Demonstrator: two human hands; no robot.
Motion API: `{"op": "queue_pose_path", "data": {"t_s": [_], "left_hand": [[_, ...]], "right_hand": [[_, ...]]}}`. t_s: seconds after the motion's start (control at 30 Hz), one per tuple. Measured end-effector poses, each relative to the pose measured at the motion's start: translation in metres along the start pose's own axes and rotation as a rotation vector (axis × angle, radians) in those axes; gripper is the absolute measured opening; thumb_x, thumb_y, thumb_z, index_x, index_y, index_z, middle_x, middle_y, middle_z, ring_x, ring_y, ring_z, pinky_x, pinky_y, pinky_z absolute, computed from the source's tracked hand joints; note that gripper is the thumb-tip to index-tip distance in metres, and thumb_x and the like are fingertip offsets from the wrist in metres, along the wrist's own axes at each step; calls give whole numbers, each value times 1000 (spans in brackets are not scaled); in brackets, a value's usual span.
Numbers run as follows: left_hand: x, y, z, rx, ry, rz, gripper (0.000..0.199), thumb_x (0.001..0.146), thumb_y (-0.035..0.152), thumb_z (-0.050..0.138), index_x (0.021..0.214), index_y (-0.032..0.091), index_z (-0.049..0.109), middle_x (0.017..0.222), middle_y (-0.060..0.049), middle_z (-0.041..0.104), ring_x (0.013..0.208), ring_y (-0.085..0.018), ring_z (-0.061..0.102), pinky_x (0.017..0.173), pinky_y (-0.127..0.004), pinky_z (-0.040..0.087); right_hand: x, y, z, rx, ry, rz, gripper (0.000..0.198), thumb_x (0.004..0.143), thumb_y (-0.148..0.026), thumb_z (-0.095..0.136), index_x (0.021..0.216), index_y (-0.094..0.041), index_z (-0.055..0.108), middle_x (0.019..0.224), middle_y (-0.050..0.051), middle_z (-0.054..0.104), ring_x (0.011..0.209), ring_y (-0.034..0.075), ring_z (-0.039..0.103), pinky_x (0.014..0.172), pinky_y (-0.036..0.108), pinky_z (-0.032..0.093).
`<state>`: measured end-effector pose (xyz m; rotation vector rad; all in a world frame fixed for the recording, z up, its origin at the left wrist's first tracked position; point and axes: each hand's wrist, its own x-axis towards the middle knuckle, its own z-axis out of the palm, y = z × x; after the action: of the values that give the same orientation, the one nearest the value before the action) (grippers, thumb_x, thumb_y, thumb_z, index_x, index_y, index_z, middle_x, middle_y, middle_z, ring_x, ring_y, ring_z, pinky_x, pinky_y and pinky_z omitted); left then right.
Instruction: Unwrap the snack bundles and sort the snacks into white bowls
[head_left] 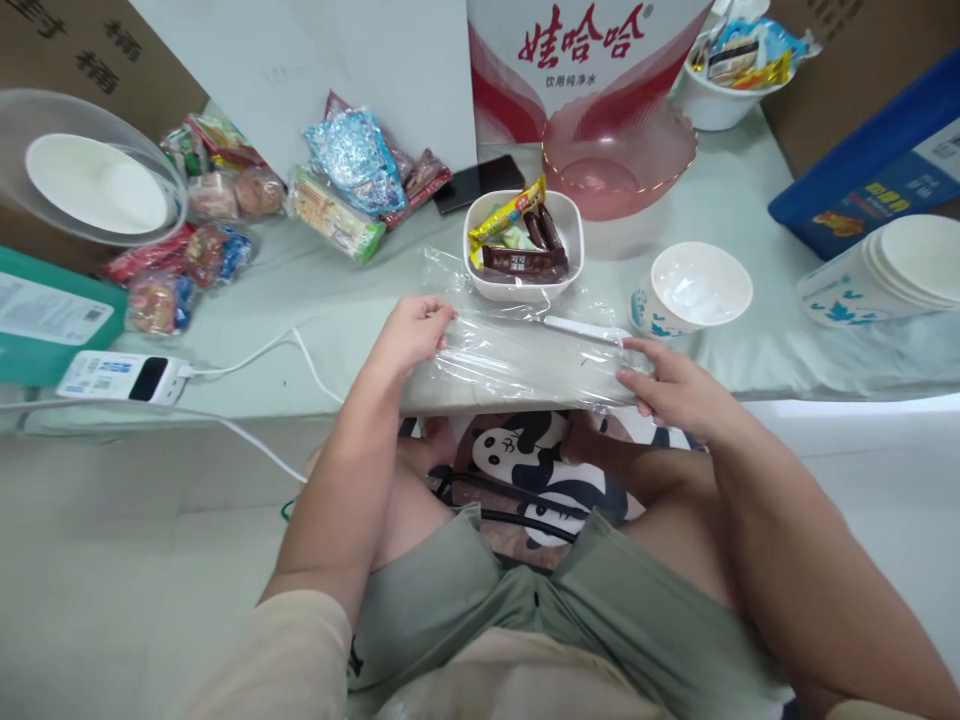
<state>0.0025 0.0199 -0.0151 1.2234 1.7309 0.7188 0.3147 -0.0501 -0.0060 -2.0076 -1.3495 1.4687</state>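
Observation:
My left hand (409,332) pinches the left end of a clear plastic film (517,360) between thumb and fingers. The film's right end is gripped by my right hand (675,385), so it stretches wrinkled between both hands along the table's front edge. A slim white-handled tool (589,328) lies at the film's far side, close to my right fingertips; its kind is unclear. Just beyond the film stands a white bowl (525,292) holding several wrapped snack bars (525,260). A paper cup (694,290) with crumpled clear plastic inside is near my right hand.
Behind are a pink clear bowl (619,170), a black phone (480,185) and packaged snacks (352,160). Stacked paper cups (877,270) and a blue package (870,160) stand right. At left are a power strip (124,377) with a white cable (255,350) and a clear container (176,180).

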Motion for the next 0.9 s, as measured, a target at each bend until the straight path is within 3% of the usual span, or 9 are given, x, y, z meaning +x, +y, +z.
{"op": "queue_pose_path", "data": {"t_s": [0.2,0.3,0.4,0.5,0.63,0.7,0.8,0.9], "left_hand": [[2,-5,0,-135,54,38,12,89,21,61,80,16,66,45,8,42,38,-9,41,41,-19,35],[-1,-1,5,-274,-27,-34,11,93,22,57,84,18,62,46,9,39,42,-9,52,43,-17,37],[-6,4,10,-349,-83,-100,9,93,22,56,85,19,60,48,8,39,46,-11,61,39,-14,27],[-8,8,14,-401,-49,-119,6,88,17,57,82,18,58,49,9,39,42,-8,57,35,-15,17],[-7,10,18,-485,-27,-146,7,84,15,58,78,18,56,48,9,38,40,-6,54,34,-15,12],[-6,9,19,-504,-22,-161,9,85,15,56,76,18,55,48,8,37,40,-6,54,34,-15,12],[-6,8,23,-529,-2,-186,9,86,15,54,77,19,53,47,9,37,40,-6,53,34,-15,13],[-9,9,27,-539,-2,-186,8,86,17,55,79,19,52,49,9,39,42,-7,55,34,-15,13]], "right_hand": [[-1,9,1,-256,-113,-80,61,90,-44,63,145,-17,54,49,-6,53,40,16,52,41,28,42],[-2,14,0,-341,-95,-107,60,91,-50,60,141,-17,57,54,-3,60,48,20,60,50,34,50],[-2,17,-3,-380,232,-225,54,91,-53,55,133,-19,62,84,8,73,72,25,70,70,45,57],[-5,10,0,-284,603,-442,45,90,-49,54,124,-20,63,124,17,65,98,29,69,84,50,57],[-20,-16,23,-315,858,-827,40,90,-44,58,123,-21,59,120,16,57,120,37,59,98,59,51],[-31,-28,38,-417,911,-887,37,91,-43,60,122,-23,60,122,17,56,128,42,53,105,66,44],[-46,-33,61,-543,912,-932,29,93,-40,58,119,-29,66,124,14,59,131,42,54,108,65,41],[-48,-28,90,-610,651,-1203,26,96,-36,55,118,-43,68,120,5,67,127,30,60,110,50,45]]}}
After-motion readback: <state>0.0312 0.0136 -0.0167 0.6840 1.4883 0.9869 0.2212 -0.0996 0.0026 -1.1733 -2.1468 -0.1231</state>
